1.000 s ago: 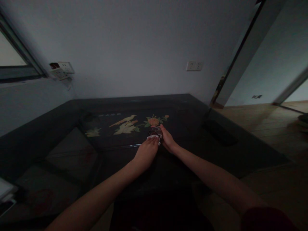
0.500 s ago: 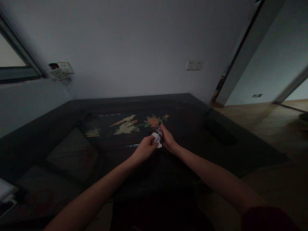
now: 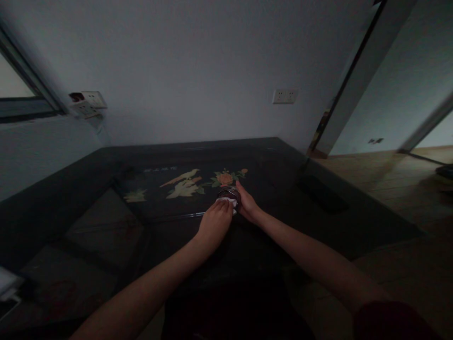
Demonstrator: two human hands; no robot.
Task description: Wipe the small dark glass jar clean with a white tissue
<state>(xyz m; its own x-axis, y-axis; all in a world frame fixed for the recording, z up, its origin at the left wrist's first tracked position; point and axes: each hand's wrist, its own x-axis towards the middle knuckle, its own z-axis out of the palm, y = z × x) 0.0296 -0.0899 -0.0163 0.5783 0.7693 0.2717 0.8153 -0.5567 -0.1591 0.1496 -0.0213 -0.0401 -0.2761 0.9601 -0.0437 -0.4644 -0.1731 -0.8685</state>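
Observation:
A small dark, round, shiny vessel (image 3: pixel 229 191) is held over the near part of a dark table, its rim facing up and toward me. My right hand (image 3: pixel 247 204) grips it from the right side, thumb along the rim. In my left hand (image 3: pixel 215 221) is a white tissue (image 3: pixel 228 200), with the fingers closed over it and pressed at the near side of the vessel's mouth. The fingertips of my left hand are partly hidden, and the dim light blurs the vessel's exact kind.
The dark glossy table (image 3: pixel 269 160) bears a printed bird picture (image 3: pixel 184 184) and a rose picture (image 3: pixel 225 178). A dark flat rectangle (image 3: pixel 322 193) lies to the right. Wall sockets (image 3: pixel 285 96) are behind. A white object (image 3: pixel 9 285) stands at the left edge.
My left hand has turned over and moved up onto the vessel's mouth, pushing the tissue against it; less of the tissue shows. My right hand keeps its hold.

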